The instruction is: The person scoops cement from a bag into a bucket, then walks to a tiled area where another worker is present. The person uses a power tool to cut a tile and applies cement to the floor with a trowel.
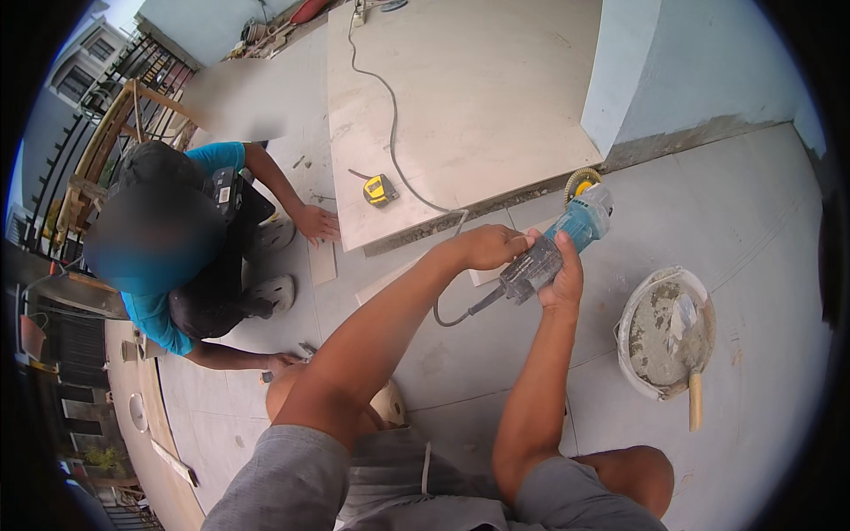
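Basically, both hands clamp an angle grinder (553,248) at frame centre: left hand (490,246) curled over the grey rear body, right hand (562,279) wrapped round it from below. Fingers hide the switch; the disc is partly behind its guard. Long axis runs lower left to upper right, disc toward the raised slab (478,106).

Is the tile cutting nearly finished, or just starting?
Hard to tell. Done: floor tiles look laid, mortar sits mixed in the bucket. In hand: both the left hand and right hand hold the angle grinder above a small tile piece. Left: no cut visible yet.
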Action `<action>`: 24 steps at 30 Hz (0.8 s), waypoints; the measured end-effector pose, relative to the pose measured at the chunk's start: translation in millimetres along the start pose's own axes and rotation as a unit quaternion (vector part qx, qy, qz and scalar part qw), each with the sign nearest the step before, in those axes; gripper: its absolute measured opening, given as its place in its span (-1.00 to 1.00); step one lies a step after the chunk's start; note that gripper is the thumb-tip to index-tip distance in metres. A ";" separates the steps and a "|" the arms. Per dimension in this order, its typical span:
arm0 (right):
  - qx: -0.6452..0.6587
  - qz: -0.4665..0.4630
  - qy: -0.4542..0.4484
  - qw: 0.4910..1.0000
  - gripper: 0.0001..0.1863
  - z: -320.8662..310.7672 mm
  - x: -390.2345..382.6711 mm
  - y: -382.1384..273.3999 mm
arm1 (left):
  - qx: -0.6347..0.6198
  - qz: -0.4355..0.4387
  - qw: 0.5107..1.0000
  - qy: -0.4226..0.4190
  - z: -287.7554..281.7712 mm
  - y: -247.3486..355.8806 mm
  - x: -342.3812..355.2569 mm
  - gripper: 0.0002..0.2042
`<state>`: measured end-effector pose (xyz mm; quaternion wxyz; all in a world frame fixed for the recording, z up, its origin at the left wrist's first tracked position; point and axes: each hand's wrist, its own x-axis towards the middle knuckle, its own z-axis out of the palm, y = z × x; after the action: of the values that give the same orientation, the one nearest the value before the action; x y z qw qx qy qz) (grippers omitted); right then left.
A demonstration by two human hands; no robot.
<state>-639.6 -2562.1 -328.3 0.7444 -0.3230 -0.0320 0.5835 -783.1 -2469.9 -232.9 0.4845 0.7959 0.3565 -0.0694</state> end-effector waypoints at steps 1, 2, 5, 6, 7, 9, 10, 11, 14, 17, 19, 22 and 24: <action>-0.021 -0.005 -0.004 1.000 -0.35 4.1 -2.2 1.3 | 0.052 0.014 0.998 0.012 -4.8 -6.3 0.0 -0.44; -0.041 -0.010 -0.009 0.999 -0.36 7.9 -4.3 2.1 | 0.139 -0.035 0.989 0.037 -8.6 -12.6 -0.5 -0.52; -0.012 0.017 0.007 1.000 -0.42 8.0 -8.5 -5.8 | 0.424 -0.140 0.887 0.119 -12.1 -32.0 -12.6 -0.77; 0.014 0.025 -0.006 1.000 -0.41 10.3 -9.2 -8.0 | 0.461 -0.169 0.854 0.169 -15.0 -43.1 -20.4 -0.77; 0.040 0.033 -0.018 0.998 -0.40 12.6 -9.5 -9.8 | 0.497 -0.196 0.817 0.216 -18.9 -54.5 -27.7 -0.77; 0.051 0.025 -0.023 0.998 -0.39 18.6 -11.0 -11.9 | 0.516 -0.249 0.763 0.299 -28.3 -73.5 -41.7 -0.75; 0.053 0.027 -0.034 0.998 -0.39 18.8 -10.6 -12.9 | 0.500 -0.275 0.749 0.337 -34.4 -81.3 -48.6 -0.74; 0.056 0.029 -0.045 0.997 -0.39 17.9 -9.4 -14.3 | 0.483 -0.300 0.732 0.374 -40.5 -88.7 -56.0 -0.72; 0.059 0.019 -0.066 0.996 -0.41 15.5 -6.9 -16.9 | 0.407 -0.338 0.738 0.419 -50.5 -97.1 -79.9 -0.74; 0.057 0.026 -0.091 0.994 -0.44 10.3 -2.6 -15.3 | 0.246 -0.390 0.761 0.456 -52.6 -118.4 -110.0 -0.80; 0.058 0.036 -0.107 0.992 -0.46 6.1 1.5 -14.5 | 0.231 -0.397 0.727 0.509 -41.9 -123.7 -129.6 -0.82; 0.032 0.024 -0.081 0.996 -0.48 9.9 7.5 -13.0 | 0.190 -0.395 0.687 0.580 -23.4 -123.7 -154.9 -0.84; 0.058 0.017 -0.087 0.994 -0.49 6.9 15.7 -7.4 | 0.163 -0.402 0.664 0.609 -11.3 -128.6 -169.9 -0.83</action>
<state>-631.3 -2545.9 -324.2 0.7464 -0.2279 -0.0573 0.6226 -992.4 -2510.1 -242.4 -0.0530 0.5070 0.8401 0.1855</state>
